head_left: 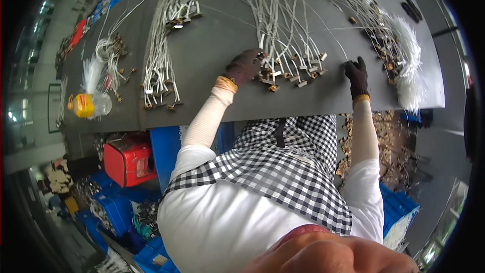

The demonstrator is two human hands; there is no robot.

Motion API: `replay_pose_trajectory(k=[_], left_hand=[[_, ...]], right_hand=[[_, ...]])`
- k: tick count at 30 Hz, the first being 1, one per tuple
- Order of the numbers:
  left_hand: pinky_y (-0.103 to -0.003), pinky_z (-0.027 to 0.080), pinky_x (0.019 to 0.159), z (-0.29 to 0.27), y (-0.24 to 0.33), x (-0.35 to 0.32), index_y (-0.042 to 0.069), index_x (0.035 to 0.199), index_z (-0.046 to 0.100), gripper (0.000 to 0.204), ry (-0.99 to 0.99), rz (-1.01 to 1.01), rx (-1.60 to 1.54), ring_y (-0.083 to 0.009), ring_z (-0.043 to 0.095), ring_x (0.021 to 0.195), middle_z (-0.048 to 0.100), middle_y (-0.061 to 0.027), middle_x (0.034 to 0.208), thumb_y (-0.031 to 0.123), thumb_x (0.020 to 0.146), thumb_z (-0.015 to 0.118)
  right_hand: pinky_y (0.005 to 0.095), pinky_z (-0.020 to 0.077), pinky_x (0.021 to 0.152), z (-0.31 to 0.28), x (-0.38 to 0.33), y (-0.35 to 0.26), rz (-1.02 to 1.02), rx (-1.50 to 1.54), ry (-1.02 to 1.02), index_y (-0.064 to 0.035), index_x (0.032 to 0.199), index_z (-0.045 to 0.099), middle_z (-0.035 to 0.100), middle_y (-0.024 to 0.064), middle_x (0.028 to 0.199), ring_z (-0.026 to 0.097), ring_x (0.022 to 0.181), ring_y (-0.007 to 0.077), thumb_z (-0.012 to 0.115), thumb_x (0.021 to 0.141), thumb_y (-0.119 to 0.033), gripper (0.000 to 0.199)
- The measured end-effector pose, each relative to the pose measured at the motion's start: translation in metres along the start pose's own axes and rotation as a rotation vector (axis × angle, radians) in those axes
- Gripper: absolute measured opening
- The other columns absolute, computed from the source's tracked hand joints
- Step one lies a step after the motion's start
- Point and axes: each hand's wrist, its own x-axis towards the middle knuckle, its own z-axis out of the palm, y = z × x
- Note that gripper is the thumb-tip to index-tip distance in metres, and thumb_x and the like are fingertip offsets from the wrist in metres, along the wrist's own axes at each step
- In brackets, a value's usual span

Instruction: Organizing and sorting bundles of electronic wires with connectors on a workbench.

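In a dark glove, my left hand (245,65) reaches in at the left side of the middle bundle of grey-white cables (275,15). Its fingers are bent together against the near cable ends; what they hold is hidden. Small silver and brass-coloured connectors (301,84) tip these cables, beside that hand. Right of the bundle, my gloved right hand (357,77) is raised over the table edge. A thin grey cable (331,33) runs down to its thumb side and appears pinched there, while one finger points up.
Another cable bundle (160,60) lies left on the dark table (212,96). More cables with brass-coloured ends (386,55) and clear plastic strands (408,65) lie right. A yellow-labelled bottle (86,105) lies far left. Below are a red case (129,159) and blue crates (108,207).
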Motion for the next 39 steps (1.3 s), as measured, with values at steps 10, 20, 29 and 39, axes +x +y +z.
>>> replay_pose_trajectory(k=[10, 20, 29, 39], left_hand=[[-0.044, 0.051, 0.097, -0.025, -0.037, -0.004, 0.006, 0.126, 0.064, 0.038, 0.093, -0.04, -0.043, -0.04, 0.065, 0.111, 0.068, -0.0215, 0.119, 0.033, 0.101, 0.056], [-0.043, 0.053, 0.094, -0.002, -0.036, 0.012, 0.005, 0.122, 0.067, 0.036, 0.051, -0.1, -0.185, -0.0409, 0.067, 0.108, 0.07, -0.021, 0.117, 0.032, 0.101, 0.056], [-0.043, 0.053, 0.095, -0.013, -0.027, 0.007, 0.006, 0.123, 0.067, 0.038, 0.125, -0.185, -0.184, -0.0385, 0.068, 0.107, 0.07, -0.0205, 0.116, 0.035, 0.102, 0.054], [-0.045, 0.052, 0.079, -0.001, 0.003, 0.009, 0.004, 0.107, 0.065, 0.028, -0.053, -0.065, -0.283, -0.0365, 0.066, 0.086, 0.068, -0.0194, 0.094, 0.028, 0.094, 0.061]], right_hand=[[0.0481, 0.042, 0.107, 0.018, -0.061, 0.03, -0.61, -1.158, 0.293, -0.0092, 0.128, 0.059, 0.06, 0.0137, 0.133, 0.054, 0.128, 0.0341, 0.061, 0.094, -0.024, 0.038], [0.0492, 0.042, 0.108, 0.021, -0.063, 0.027, -0.559, -1.128, 0.305, -0.0112, 0.125, 0.061, 0.061, 0.0136, 0.131, 0.055, 0.126, 0.0359, 0.062, 0.092, -0.026, 0.037], [0.0491, 0.0392, 0.112, 0.02, -0.058, 0.033, -0.531, -1.142, 0.303, -0.0125, 0.129, 0.062, 0.06, 0.014, 0.136, 0.052, 0.131, 0.0357, 0.06, 0.093, -0.029, 0.04], [0.0478, 0.0438, 0.109, 0.019, -0.06, 0.034, -0.557, -1.165, 0.283, -0.0128, 0.131, 0.061, 0.06, 0.0162, 0.138, 0.054, 0.129, 0.0388, 0.06, 0.095, -0.03, 0.04]])
